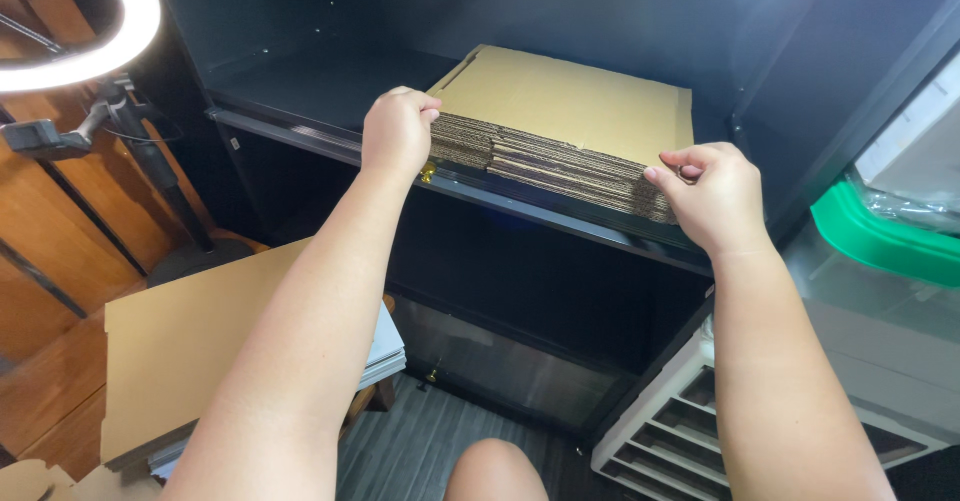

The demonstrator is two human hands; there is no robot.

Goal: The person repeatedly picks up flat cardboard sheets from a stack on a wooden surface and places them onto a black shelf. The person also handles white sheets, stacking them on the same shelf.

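A stack of flat brown cardboard sheets (565,111) lies on a dark metal shelf (300,91) inside a black cabinet. My left hand (397,133) pinches the stack's near left corner, fingers curled over the top sheets. At the near right corner my right hand (708,193) grips the edge, thumb on top. Both arms reach forward from below.
A lit ring light (85,31) on a stand is at the upper left. A flat cardboard piece (190,341) rests on a low pile at lower left. A white slotted rack (680,421) stands at lower right, with a green-rimmed bin (880,241) at right.
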